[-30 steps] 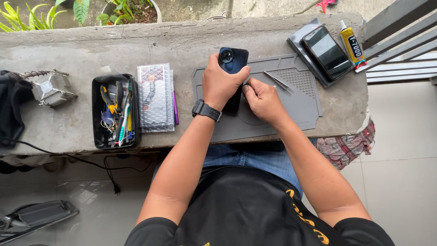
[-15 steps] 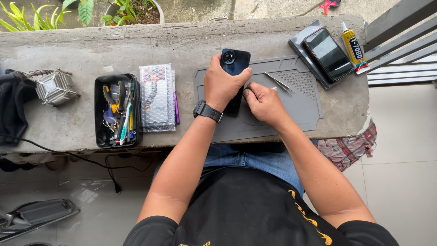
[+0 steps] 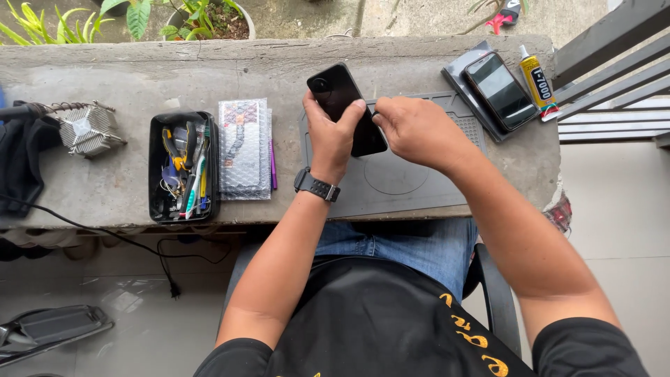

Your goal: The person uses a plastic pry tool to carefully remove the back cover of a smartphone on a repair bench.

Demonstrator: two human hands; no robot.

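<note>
Gripping black phone [image 3: 345,105] w/ left hand [image 3: 333,136] fingers, right hand [image 3: 417,131] fingers pinched at its edge

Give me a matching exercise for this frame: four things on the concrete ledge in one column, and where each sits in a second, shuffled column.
Things:
1. dark phone
2. black tool tray
3. glue tube
4. metal heat sink

Places:
A. far right of the ledge, beside a second phone
B. held in the left hand above the grey work mat, right hand at its edge
C. left end of the ledge, by the black cloth
D. left of the bubble-wrap packets

Pairs: 1-B, 2-D, 3-A, 4-C
</note>
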